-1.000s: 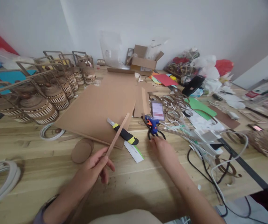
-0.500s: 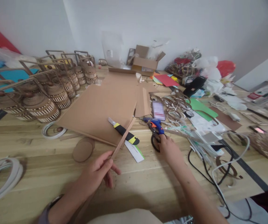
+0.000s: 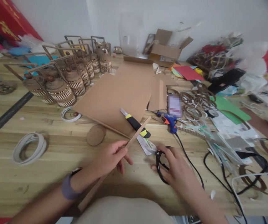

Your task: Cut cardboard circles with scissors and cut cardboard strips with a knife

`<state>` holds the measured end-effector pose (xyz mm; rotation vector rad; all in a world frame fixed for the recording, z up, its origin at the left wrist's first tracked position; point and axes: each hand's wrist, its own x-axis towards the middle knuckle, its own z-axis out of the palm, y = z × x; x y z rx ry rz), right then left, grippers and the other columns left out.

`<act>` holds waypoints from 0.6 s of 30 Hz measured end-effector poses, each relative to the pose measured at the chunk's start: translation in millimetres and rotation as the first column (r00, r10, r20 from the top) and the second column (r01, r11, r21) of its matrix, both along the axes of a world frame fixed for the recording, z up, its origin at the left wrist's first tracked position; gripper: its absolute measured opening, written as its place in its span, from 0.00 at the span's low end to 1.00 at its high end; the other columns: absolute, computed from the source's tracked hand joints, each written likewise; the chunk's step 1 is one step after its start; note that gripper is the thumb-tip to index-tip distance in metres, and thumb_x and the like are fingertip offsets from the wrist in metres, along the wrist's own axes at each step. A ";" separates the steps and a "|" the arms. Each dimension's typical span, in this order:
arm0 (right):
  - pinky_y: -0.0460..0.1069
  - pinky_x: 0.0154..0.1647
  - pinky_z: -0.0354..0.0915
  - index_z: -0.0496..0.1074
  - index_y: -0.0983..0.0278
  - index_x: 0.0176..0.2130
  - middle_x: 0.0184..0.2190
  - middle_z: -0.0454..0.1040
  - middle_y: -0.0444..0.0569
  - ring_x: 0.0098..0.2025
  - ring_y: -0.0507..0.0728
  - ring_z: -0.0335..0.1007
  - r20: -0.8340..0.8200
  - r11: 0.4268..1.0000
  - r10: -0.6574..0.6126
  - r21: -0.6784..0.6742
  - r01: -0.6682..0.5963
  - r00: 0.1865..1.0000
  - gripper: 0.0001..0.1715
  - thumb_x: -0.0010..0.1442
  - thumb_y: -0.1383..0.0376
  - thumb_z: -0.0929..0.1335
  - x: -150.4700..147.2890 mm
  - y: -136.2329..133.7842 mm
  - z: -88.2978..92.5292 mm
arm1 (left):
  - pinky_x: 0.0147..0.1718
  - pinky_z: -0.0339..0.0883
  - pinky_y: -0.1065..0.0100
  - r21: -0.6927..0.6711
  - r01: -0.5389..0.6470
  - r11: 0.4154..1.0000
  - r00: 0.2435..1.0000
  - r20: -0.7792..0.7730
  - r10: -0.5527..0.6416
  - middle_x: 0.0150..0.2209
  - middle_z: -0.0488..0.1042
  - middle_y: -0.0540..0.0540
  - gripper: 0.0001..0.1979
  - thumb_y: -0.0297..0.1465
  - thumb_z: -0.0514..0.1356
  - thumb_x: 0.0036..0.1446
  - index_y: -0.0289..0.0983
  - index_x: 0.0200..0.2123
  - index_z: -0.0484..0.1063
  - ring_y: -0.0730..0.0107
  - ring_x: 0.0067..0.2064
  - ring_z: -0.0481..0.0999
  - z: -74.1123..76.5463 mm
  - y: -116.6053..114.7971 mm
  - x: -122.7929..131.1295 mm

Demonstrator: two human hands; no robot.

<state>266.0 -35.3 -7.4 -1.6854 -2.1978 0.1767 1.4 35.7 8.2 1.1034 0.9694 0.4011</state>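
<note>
Between the thumb and fingers of my left hand (image 3: pixel 115 157) is a long thin cardboard strip (image 3: pixel 140 129), one end pointing up and away, the other passing under my forearm. My right hand (image 3: pixel 177 165) grips black-handled scissors (image 3: pixel 159 163), their blades pointing left toward my left hand. Beyond the strip, a black and yellow utility knife (image 3: pixel 134 123) rests on a large cardboard sheet (image 3: pixel 117 93), its blade showing. A white and green card (image 3: pixel 145 145) lies partly beneath the scissors' blades. The blue glue gun (image 3: pixel 170 122) sits on the table past my right hand.
Several small woven lantern-like pots (image 3: pixel 60 91) with handles stand at the left back. White tape rolls (image 3: pixel 30 147) and cardboard discs (image 3: pixel 95 135) lie on the left. Curled brown strips (image 3: pixel 192 104) and dark cables (image 3: pixel 220 174) crowd the right, with an open carton (image 3: pixel 164 51) behind.
My right hand has let go of the glue gun and taken up the scissors, drawing them nearer to me. My left hand still holds the strip. The camera view has shifted left.
</note>
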 end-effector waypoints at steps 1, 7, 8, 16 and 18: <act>0.57 0.41 0.72 0.68 0.63 0.55 0.40 0.73 0.55 0.41 0.65 0.75 0.052 0.998 0.002 0.059 -0.005 0.999 0.24 0.64 0.54 0.70 -7.2 0.1 -1.2 | 0.18 0.60 0.75 0.008 0.010 1.000 1.000 -0.013 -0.010 0.33 0.81 0.45 0.23 0.40 0.54 0.63 0.33 0.57 0.67 0.77 0.18 0.73 0.8 0.5 0.9; 0.55 0.34 0.68 0.69 0.67 0.50 0.34 0.72 0.54 0.34 0.64 0.74 0.223 0.977 -0.046 0.215 -0.003 0.974 0.24 0.69 0.50 0.63 -41.5 5.9 -5.3 | 0.18 0.61 0.76 0.030 0.055 0.998 0.996 -0.074 -0.052 0.33 0.80 0.45 0.19 0.39 0.52 0.64 0.34 0.52 0.69 0.78 0.19 0.73 7.1 1.8 6.1; 0.55 0.34 0.67 0.70 0.67 0.50 0.33 0.72 0.53 0.34 0.63 0.74 0.235 0.977 -0.045 0.213 -0.006 0.971 0.23 0.69 0.51 0.63 -44.8 6.8 -5.8 | 0.18 0.61 0.76 0.032 0.056 0.998 0.996 -0.070 -0.054 0.33 0.80 0.45 0.19 0.40 0.52 0.65 0.34 0.51 0.70 0.78 0.19 0.72 7.9 1.7 6.9; 0.53 0.31 0.66 0.73 0.65 0.48 0.31 0.74 0.50 0.28 0.60 0.75 0.311 0.976 -0.162 0.189 0.106 0.936 0.22 0.66 0.51 0.67 -45.7 20.0 -9.0 | 0.19 0.59 0.77 0.039 0.081 0.996 0.991 -0.106 -0.076 0.34 0.81 0.45 0.13 0.38 0.51 0.64 0.35 0.41 0.69 0.79 0.19 0.73 14.2 -2.2 10.4; 0.51 0.29 0.64 0.74 0.65 0.47 0.30 0.75 0.50 0.27 0.59 0.75 0.325 0.975 -0.170 0.194 0.110 0.930 0.21 0.66 0.52 0.68 -43.9 21.6 -8.4 | 0.19 0.60 0.76 0.042 0.075 0.996 0.991 -0.116 -0.070 0.34 0.81 0.45 0.13 0.39 0.52 0.64 0.36 0.41 0.68 0.78 0.19 0.73 14.5 -2.6 10.5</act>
